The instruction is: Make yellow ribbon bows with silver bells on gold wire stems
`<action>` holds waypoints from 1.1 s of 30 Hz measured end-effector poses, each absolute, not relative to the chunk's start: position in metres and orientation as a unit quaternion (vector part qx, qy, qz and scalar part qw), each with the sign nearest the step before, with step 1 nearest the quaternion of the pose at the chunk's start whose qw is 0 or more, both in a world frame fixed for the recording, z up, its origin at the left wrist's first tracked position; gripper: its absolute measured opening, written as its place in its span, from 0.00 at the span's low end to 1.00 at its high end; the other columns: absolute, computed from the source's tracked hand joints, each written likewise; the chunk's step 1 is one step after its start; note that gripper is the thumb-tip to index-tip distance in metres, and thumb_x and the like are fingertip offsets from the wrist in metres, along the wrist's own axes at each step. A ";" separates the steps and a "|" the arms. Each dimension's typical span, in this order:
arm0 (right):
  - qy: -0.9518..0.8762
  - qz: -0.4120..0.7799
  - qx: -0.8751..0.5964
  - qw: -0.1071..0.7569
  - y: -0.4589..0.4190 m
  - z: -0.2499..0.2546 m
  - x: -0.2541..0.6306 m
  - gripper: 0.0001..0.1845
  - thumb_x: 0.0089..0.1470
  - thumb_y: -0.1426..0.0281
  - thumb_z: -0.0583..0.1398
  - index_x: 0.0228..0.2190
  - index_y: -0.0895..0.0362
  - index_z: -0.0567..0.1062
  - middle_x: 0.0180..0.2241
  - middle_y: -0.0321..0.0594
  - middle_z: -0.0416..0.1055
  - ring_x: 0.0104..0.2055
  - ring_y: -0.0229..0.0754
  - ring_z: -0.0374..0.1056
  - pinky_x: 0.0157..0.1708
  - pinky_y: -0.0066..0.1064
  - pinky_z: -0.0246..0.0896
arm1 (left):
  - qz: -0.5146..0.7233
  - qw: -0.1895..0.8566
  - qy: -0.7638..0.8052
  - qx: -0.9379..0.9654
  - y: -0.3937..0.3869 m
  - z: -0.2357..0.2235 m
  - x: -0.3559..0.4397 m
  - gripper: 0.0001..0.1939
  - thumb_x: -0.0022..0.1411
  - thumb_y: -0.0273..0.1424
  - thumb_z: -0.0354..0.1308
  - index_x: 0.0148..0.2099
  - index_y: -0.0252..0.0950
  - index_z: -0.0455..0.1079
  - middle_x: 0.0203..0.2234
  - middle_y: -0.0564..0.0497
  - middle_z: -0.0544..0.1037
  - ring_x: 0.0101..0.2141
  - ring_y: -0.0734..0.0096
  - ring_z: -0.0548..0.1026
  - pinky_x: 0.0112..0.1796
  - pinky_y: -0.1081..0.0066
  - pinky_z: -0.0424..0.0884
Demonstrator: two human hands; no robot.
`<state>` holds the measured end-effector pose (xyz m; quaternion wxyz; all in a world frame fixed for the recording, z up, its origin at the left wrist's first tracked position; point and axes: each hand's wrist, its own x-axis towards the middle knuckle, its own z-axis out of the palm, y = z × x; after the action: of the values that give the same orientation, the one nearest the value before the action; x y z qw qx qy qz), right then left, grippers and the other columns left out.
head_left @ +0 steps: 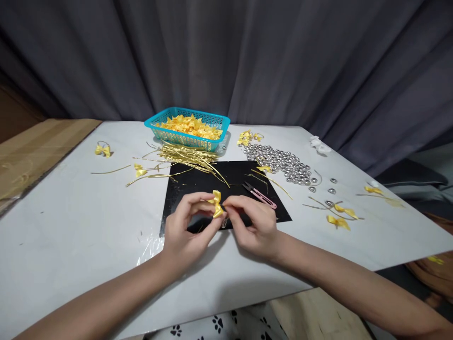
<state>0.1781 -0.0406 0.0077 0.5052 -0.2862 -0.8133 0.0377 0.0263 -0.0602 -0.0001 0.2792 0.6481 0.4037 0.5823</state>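
Observation:
Over the front of a black mat [198, 184], my left hand [189, 226] pinches a yellow satin bow [217, 204] between thumb and fingers. My right hand [253, 224] is closed close beside the bow, its thumb and forefinger pinched together; what they hold is too small to make out. A small clear or silvery piece [224, 223] shows just below the bow, between the two hands. Pink-handled thread snips [260, 194] lie on the mat beyond my right hand.
A turquoise basket [226, 123] of yellow bows stands at the back. Gold cords [187, 156] lie before it. Silver beads [279, 163] spread to the right, with loose bows [339, 222] and cord nearby. A finished-looking bow with a loop [102, 150] lies far left.

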 end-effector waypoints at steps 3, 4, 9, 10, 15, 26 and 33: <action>-0.823 0.029 -0.299 0.482 -0.038 0.007 0.178 0.07 0.54 0.81 0.54 0.33 0.60 0.68 0.26 0.38 0.70 0.26 0.33 0.66 0.27 0.23 0.64 | 0.562 0.369 0.427 0.605 -0.059 0.002 0.029 0.10 0.55 0.26 0.60 0.41 0.38 0.68 0.30 0.54 0.76 0.32 0.77 0.74 0.36 0.79 0.72; -0.830 0.019 -0.303 0.468 -0.037 0.007 0.179 0.07 0.54 0.81 0.53 0.33 0.60 0.68 0.25 0.38 0.69 0.26 0.34 0.65 0.27 0.24 0.63 | 0.553 0.401 0.432 0.589 -0.057 0.004 0.029 0.08 0.55 0.28 0.60 0.40 0.37 0.69 0.31 0.53 0.76 0.32 0.77 0.74 0.35 0.79 0.71; -0.864 -0.058 -0.316 0.389 -0.032 0.006 0.181 0.09 0.56 0.80 0.51 0.34 0.63 0.71 0.23 0.40 0.70 0.26 0.38 0.65 0.27 0.29 0.63 | 0.519 0.561 0.442 0.469 -0.047 0.009 0.029 0.08 0.54 0.31 0.61 0.37 0.35 0.72 0.31 0.51 0.76 0.30 0.78 0.72 0.34 0.78 0.70; -0.865 -0.058 -0.314 0.386 -0.032 0.006 0.181 0.09 0.56 0.80 0.51 0.35 0.63 0.71 0.24 0.41 0.70 0.26 0.38 0.65 0.27 0.29 0.63 | 0.511 0.596 0.437 0.440 -0.045 0.010 0.028 0.09 0.54 0.32 0.62 0.37 0.34 0.73 0.31 0.51 0.77 0.30 0.78 0.71 0.34 0.79 0.70; -0.842 -0.010 -0.303 0.447 -0.031 0.006 0.183 0.06 0.55 0.79 0.55 0.36 0.62 0.70 0.28 0.41 0.73 0.27 0.35 0.67 0.28 0.25 0.65 | 0.478 0.700 0.400 0.349 -0.042 0.011 0.025 0.09 0.52 0.32 0.63 0.36 0.33 0.75 0.28 0.53 0.75 0.27 0.81 0.70 0.33 0.81 0.69; -0.879 -0.101 -0.296 0.359 -0.033 0.007 0.187 0.09 0.54 0.80 0.52 0.27 0.62 0.70 0.21 0.40 0.69 0.23 0.37 0.63 0.24 0.28 0.60 | 0.463 0.726 0.377 0.341 -0.042 0.009 0.025 0.08 0.52 0.30 0.63 0.36 0.33 0.75 0.24 0.54 0.72 0.25 0.83 0.68 0.31 0.83 0.67; -0.891 -0.173 -0.260 0.331 -0.033 0.006 0.186 0.14 0.55 0.81 0.47 0.27 0.62 0.70 0.19 0.39 0.65 0.21 0.38 0.60 0.20 0.29 0.55 | 0.461 0.717 0.386 0.352 -0.041 0.008 0.026 0.12 0.50 0.32 0.65 0.37 0.32 0.75 0.26 0.53 0.74 0.25 0.83 0.69 0.30 0.82 0.67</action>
<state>0.1856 -0.0329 0.0063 0.3306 -0.2598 -0.8907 -0.1730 0.0263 -0.0413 0.0078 0.7174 0.3522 0.3856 0.4611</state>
